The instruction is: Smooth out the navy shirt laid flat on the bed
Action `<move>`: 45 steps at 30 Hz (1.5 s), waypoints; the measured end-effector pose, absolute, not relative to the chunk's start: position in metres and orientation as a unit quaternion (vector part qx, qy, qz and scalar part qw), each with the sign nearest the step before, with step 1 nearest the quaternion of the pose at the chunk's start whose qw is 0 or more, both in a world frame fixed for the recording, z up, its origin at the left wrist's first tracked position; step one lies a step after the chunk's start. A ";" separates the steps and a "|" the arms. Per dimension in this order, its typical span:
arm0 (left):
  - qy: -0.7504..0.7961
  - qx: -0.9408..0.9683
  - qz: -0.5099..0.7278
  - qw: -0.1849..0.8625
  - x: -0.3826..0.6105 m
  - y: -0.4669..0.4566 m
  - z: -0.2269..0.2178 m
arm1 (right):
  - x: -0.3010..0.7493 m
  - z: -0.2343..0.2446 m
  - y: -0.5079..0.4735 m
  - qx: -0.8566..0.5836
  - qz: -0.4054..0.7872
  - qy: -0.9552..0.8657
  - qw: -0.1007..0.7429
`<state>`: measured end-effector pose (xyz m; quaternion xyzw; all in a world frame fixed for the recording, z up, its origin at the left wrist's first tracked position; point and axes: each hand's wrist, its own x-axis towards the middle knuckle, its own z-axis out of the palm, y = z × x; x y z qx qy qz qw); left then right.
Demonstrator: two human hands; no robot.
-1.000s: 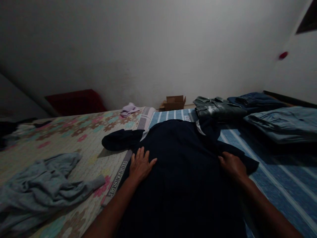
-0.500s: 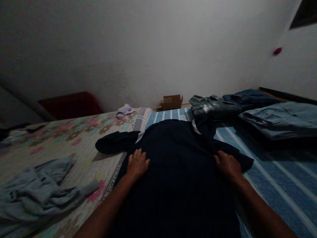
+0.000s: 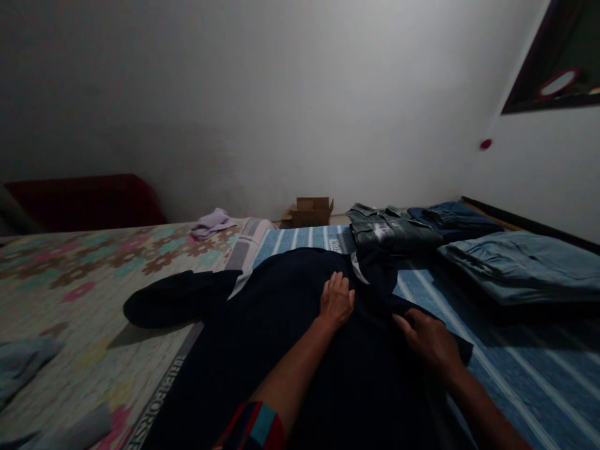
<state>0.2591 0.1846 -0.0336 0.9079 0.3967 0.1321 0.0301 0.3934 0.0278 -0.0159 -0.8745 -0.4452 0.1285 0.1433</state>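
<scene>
A dark navy shirt point(image 3: 281, 325) lies spread flat across the bed, one sleeve sticking out to the left. My left hand point(image 3: 336, 300) rests flat on the upper chest of the shirt near the collar, fingers stretched out. Lower and to the right, my right hand point(image 3: 424, 337) sits on the shirt's right shoulder and sleeve area, its fingers curled and pressing on the fabric. The dim light hides whether it pinches the cloth.
Folded jeans point(image 3: 520, 269), a dark folded garment point(image 3: 454, 215) and a grey-green folded one point(image 3: 391, 228) lie on the blue striped sheet point(image 3: 529, 369) at right. A floral sheet point(image 3: 70, 269) lies left, with a lilac cloth point(image 3: 213, 222) and crumpled grey clothing point(image 3: 23, 362). A cardboard box point(image 3: 312, 211) stands by the wall.
My left hand moved from the shirt's left side across to its upper chest near the collar. The right hand shifted slightly inward. The view swung to the right.
</scene>
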 end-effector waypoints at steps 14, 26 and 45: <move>0.385 0.913 0.120 0.069 0.256 0.187 -0.060 | 0.438 -0.014 0.075 -0.854 0.179 -0.488 0.027; 0.387 0.912 0.118 0.072 0.256 0.186 -0.058 | 0.470 0.116 0.060 -0.896 -0.171 -0.409 -0.024; 0.370 0.922 0.053 0.099 0.258 0.187 -0.060 | 0.570 0.115 0.076 -0.918 -0.058 -0.374 -0.122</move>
